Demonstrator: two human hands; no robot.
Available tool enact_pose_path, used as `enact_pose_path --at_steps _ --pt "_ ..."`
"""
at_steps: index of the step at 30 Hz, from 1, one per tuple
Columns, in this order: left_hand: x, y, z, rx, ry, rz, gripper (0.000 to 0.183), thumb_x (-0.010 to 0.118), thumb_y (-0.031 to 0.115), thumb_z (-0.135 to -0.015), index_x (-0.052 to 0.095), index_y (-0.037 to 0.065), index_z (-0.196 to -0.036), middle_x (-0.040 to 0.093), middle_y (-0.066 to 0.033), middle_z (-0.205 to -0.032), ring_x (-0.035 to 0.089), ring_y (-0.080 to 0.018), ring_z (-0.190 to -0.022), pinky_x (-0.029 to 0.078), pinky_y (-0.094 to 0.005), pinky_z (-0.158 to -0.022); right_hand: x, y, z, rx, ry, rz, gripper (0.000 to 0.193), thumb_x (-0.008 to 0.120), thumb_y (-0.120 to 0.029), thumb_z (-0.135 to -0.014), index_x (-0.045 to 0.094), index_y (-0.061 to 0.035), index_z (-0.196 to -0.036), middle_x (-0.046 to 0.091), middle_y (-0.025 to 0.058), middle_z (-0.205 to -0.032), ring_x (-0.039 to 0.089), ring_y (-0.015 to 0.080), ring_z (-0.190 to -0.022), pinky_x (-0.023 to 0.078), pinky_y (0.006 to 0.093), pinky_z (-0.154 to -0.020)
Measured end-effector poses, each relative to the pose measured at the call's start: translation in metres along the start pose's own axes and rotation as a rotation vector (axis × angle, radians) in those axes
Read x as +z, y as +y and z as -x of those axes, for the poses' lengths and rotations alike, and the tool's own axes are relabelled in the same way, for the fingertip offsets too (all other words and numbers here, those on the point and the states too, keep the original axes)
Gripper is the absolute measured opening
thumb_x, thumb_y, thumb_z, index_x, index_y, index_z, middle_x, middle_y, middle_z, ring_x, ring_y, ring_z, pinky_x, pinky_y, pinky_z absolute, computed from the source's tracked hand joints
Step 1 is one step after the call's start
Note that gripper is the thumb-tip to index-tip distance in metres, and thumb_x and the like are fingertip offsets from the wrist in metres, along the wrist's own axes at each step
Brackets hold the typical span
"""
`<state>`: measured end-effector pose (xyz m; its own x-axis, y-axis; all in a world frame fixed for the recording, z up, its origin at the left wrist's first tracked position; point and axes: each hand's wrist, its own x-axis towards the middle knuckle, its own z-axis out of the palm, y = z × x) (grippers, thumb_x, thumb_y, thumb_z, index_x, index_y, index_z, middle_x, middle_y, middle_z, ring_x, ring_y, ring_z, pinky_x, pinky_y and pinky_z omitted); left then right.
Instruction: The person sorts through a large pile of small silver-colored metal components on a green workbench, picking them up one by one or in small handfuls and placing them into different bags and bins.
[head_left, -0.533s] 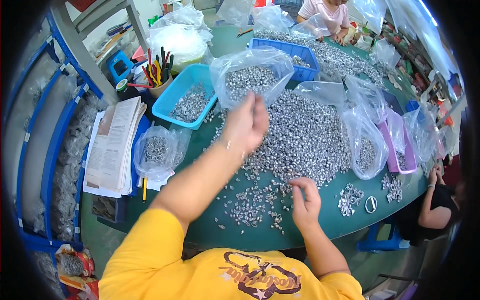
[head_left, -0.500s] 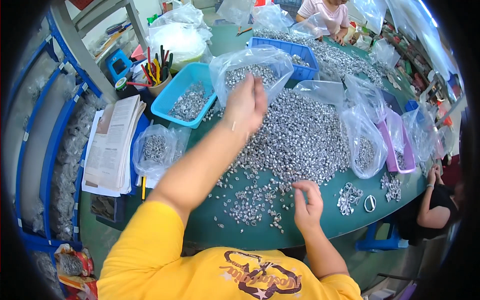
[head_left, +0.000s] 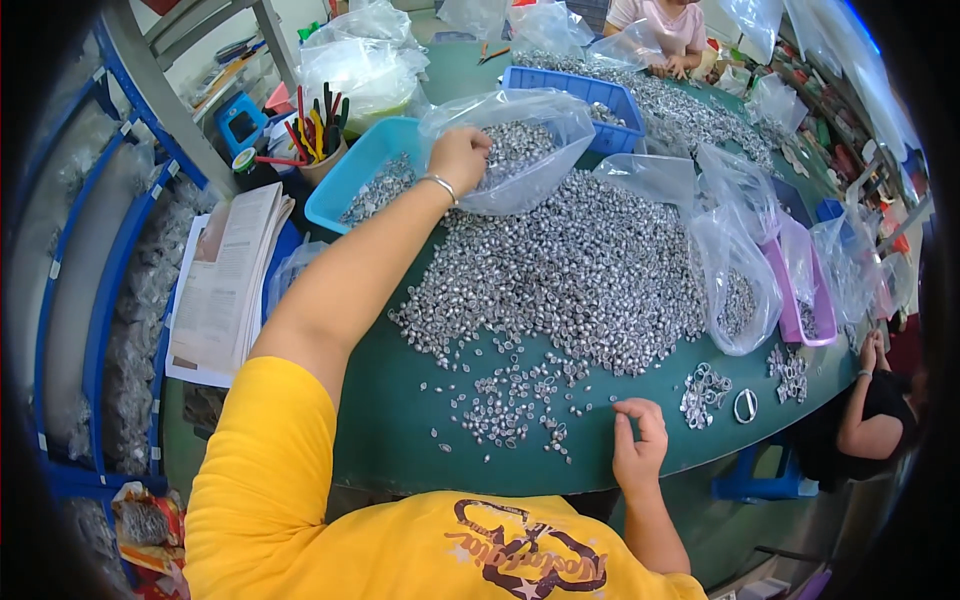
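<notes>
My left hand reaches far forward to the left side of an open clear plastic bag that holds many small silver metal pieces. Its fingers are curled, and whatever they may hold is hidden. Just beyond the table's front edge area, my right hand hovers or rests with bent fingers; I cannot make out anything in it. Between the hands lies a big heap of small silver oval pieces. A thinner scatter of similar pieces is spread nearer to me on the green table.
A light-blue tray and a blue basket hold metal parts. Newspapers and a tool cup stand left. At right are a filled bag, a purple tray and a ring-shaped piece. Two other people sit nearby.
My left hand has moved left and slightly down at the bag, its fingers now more curled. My right hand has drawn back toward me and to the right, away from the heap.
</notes>
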<state>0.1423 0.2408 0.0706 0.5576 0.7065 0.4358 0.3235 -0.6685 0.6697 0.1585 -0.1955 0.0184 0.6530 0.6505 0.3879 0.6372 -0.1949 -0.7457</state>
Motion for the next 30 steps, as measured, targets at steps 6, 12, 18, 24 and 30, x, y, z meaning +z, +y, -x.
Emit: enact_pose_path --at_steps 6,12,18,24,30 --pt "0.005 -0.001 0.01 0.101 -0.073 -0.3 0.012 0.064 0.009 -0.076 0.072 0.008 -0.085 0.066 -0.0174 -0.085 0.062 -0.0354 -0.08 0.049 -0.0404 -0.076 0.008 0.001 0.011 -0.009 -0.019 0.017 0.011 0.06 0.003 -0.076 0.062 -0.0039 -0.084 0.063 0.0093 -0.087 0.058 0.0257 -0.085 0.041 0.0332 -0.08" --pt "0.015 -0.009 0.011 0.107 -0.023 -0.307 0.01 0.067 0.016 -0.076 0.07 0.007 -0.079 0.06 -0.0167 -0.084 0.059 -0.0341 -0.083 0.047 -0.042 -0.075 0.008 0.008 0.016 0.066 0.005 -0.002 0.01 0.061 0.002 -0.075 0.063 -0.004 -0.083 0.063 0.0088 -0.086 0.058 0.0258 -0.085 0.04 0.0341 -0.08" --pt "0.024 0.002 0.009 -0.008 0.02 -0.345 0.012 0.068 0.02 -0.076 0.072 0.009 -0.079 0.061 -0.0162 -0.091 0.06 -0.0337 -0.084 0.048 -0.0416 -0.075 0.01 0.007 0.011 0.063 -0.003 -0.016 0.011 0.061 0.002 -0.075 0.063 -0.004 -0.084 0.064 0.0089 -0.086 0.058 0.0254 -0.085 0.041 0.0338 -0.08" --pt "0.027 0.006 0.008 -0.098 0.013 -0.349 0.014 0.065 0.021 -0.08 0.07 0.008 -0.08 0.061 -0.0149 -0.094 0.061 -0.033 -0.087 0.048 -0.0423 -0.079 0.011 0.009 0.017 0.086 0.003 -0.02 0.011 0.062 0.002 -0.074 0.064 -0.0042 -0.084 0.064 0.0084 -0.086 0.059 0.0252 -0.084 0.041 0.0334 -0.079" --pt "0.025 0.02 0.039 0.095 0.172 0.018 0.008 0.063 0.011 -0.08 0.06 0.004 -0.082 0.061 -0.0154 -0.089 0.06 -0.033 -0.081 0.048 -0.0408 -0.072 0.006 0.012 0.008 0.067 0.029 -0.023 0.009 0.057 0.006 -0.078 0.061 0.0005 -0.084 0.061 0.0109 -0.084 0.059 0.0214 -0.08 0.045 0.028 -0.073"
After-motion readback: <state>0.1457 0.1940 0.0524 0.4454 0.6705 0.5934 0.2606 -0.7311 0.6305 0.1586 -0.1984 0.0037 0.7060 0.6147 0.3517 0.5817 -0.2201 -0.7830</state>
